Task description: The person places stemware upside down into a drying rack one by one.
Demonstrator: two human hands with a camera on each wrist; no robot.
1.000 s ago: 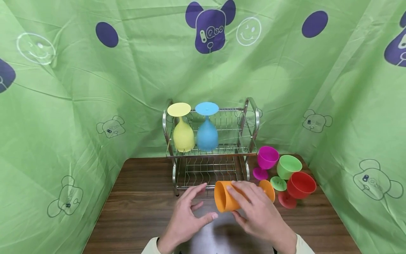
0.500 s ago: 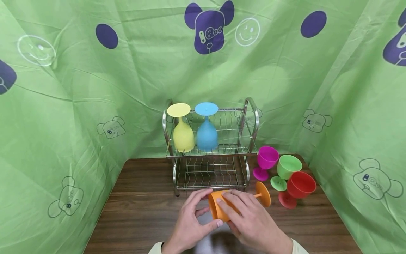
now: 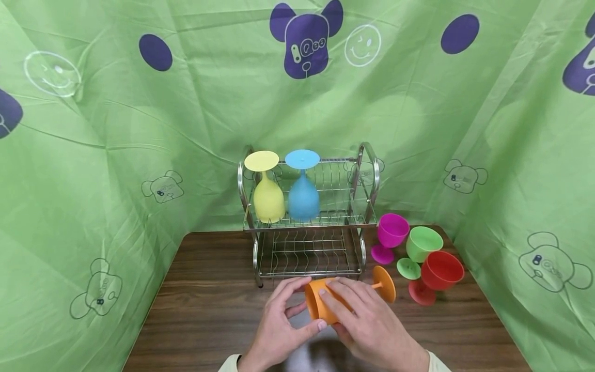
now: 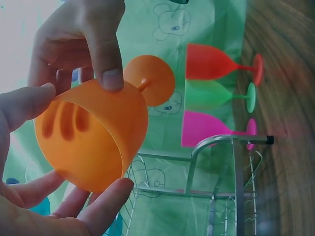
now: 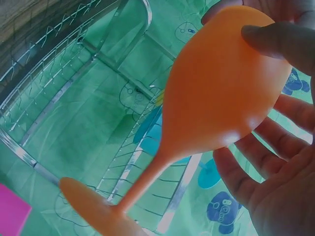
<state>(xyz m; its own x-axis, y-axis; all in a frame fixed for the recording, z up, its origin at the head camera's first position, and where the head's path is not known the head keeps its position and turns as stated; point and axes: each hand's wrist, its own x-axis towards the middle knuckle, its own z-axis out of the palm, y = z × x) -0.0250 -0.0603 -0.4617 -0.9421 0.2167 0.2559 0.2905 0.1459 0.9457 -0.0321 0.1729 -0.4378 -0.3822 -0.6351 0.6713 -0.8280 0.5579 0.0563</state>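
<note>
Both hands hold an orange plastic goblet (image 5: 221, 93) on its side above the table, its mouth toward the left and its stem and foot toward the right. My right hand (image 3: 369, 323) grips the bowl from outside, thumb on one side and fingers on the other. At the rim, the thumb and fingertips of my left hand (image 3: 279, 325) pinch the mouth from opposite sides. The left wrist view looks into the hollow bowl, where finger shadows show through the wall. On the upper tier of the rack, a yellow goblet (image 3: 268, 199) and a blue goblet (image 3: 303, 199) stand upside down.
A two-tier metal dish rack (image 3: 309, 227) stands at the back of the wooden table (image 3: 195, 299). To its right are upright magenta (image 3: 392, 231), green (image 3: 424, 245) and red goblets (image 3: 441, 271). A green printed cloth (image 3: 209, 103) encloses the back and sides.
The orange goblet came left and nearer the body in my right hand. My left hand closed in and took hold of its rim. Over the last half second both hands hardly moved.
</note>
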